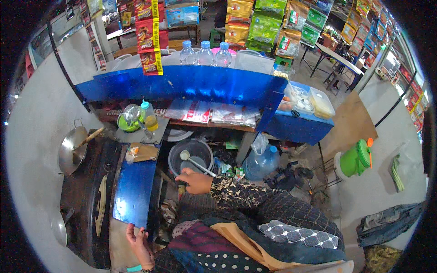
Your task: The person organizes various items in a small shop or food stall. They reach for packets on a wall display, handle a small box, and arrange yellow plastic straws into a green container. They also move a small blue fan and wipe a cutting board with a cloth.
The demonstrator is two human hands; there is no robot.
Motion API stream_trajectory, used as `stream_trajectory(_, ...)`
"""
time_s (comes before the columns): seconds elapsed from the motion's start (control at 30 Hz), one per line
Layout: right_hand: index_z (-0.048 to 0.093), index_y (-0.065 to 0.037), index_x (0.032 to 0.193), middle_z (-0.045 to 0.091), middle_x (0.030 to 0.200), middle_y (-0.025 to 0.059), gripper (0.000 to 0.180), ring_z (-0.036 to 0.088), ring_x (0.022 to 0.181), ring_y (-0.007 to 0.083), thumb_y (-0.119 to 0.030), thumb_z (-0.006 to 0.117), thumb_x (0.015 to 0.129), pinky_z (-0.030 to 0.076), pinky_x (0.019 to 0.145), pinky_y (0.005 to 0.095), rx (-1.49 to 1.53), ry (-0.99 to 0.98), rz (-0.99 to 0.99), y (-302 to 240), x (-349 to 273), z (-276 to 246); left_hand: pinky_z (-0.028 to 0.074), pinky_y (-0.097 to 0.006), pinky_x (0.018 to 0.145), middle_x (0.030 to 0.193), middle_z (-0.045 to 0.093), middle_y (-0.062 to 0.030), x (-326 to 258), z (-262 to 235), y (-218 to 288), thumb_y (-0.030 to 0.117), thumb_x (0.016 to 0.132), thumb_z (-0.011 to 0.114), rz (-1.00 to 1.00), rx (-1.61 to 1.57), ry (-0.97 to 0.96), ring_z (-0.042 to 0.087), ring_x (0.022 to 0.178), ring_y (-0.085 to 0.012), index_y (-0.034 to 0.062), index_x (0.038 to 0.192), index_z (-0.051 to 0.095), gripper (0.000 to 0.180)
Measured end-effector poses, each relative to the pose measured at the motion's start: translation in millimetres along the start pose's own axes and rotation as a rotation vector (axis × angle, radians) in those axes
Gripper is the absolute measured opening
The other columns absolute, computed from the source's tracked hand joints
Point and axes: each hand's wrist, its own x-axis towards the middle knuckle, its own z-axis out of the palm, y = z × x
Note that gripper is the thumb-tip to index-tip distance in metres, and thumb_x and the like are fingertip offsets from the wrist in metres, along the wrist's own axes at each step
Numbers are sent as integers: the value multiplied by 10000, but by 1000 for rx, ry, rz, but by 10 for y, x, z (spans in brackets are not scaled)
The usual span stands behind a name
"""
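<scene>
My right hand reaches forward to the near rim of a grey bucket. Its fingers are closed on a short dark handle; I cannot tell what the handle belongs to. A white ladle lies in the bucket, its handle slanting toward that hand. My left hand is low by my lap. It pinches the bottom edge of a shiny blue metal panel that stands beside a dark stove. My patterned sleeve crosses my lap.
A steel wok with a wooden-handled tool sits at the stove's far end. A blue counter screen carries three water bottles. A large water jug and a green jug stand at right. Snack packets hang above.
</scene>
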Motion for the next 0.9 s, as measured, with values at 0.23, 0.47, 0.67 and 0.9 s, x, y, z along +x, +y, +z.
stream_trajectory(0.23, 465, -137, 1229, 365, 1283, 209, 493, 500, 1071, 376, -135, 588, 752, 419, 917, 389, -38, 136, 17, 524, -196, -631, 419, -251, 802, 1265, 396, -47, 272, 710, 19, 105, 865, 549, 54, 38, -144, 521, 964, -117, 48, 1285, 372, 459)
stream_trajectory(0.47, 517, -100, 1156, 437, 1188, 162, 397, 534, 989, 329, -124, 577, 764, 442, 853, 381, 18, 209, 157, 949, -585, -1207, 419, -253, 804, 1155, 470, -38, 508, 1424, -36, 110, 877, 532, -9, -6, -294, 517, 968, -114, 54, 1257, 403, 404)
stream_trajectory(0.67, 524, -105, 1140, 449, 1155, 148, 371, 545, 936, 303, -152, 574, 776, 447, 831, 385, -98, 172, 112, 1339, -857, -1473, 414, -247, 801, 1110, 496, -38, 627, 1946, -125, 105, 881, 520, -11, -4, -382, 517, 950, -119, 50, 1243, 415, 381)
stream_trajectory(0.9, 561, -54, 1099, 556, 1039, 200, 344, 532, 1005, 362, -197, 553, 786, 429, 880, 429, -94, 82, 92, 1204, -888, -2207, 416, -245, 800, 1139, 490, -36, 699, 2246, -193, 98, 867, 537, -18, -26, -373, 522, 952, -117, 44, 1210, 441, 360)
